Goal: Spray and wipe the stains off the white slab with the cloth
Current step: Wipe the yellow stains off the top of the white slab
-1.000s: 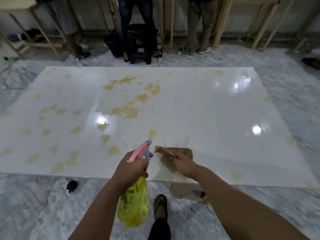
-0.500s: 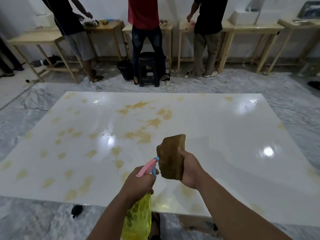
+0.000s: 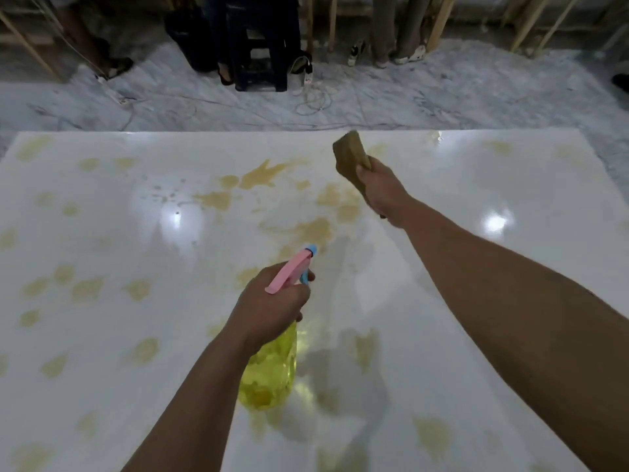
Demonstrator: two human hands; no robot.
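The glossy white slab (image 3: 476,301) fills most of the view, dotted with yellow-brown stains; the densest patch (image 3: 306,212) lies at the middle far side. My left hand (image 3: 272,311) grips a yellow spray bottle (image 3: 269,369) with a pink trigger head, nozzle pointing toward that patch, held above the slab. My right hand (image 3: 381,189) is stretched out over the far part of the slab and grips a folded brown cloth (image 3: 350,158), raised off the surface.
Beyond the slab's far edge is grey marble floor with white cables (image 3: 313,100), a dark stool (image 3: 262,49), a black bin (image 3: 190,39), wooden table legs, and the legs and feet of people standing (image 3: 394,39).
My right hand lifted the cloth off the slab's near edge and carried it forward to the far side. My left hand with the bottle moved out over the slab. The camera tilted up, then down.
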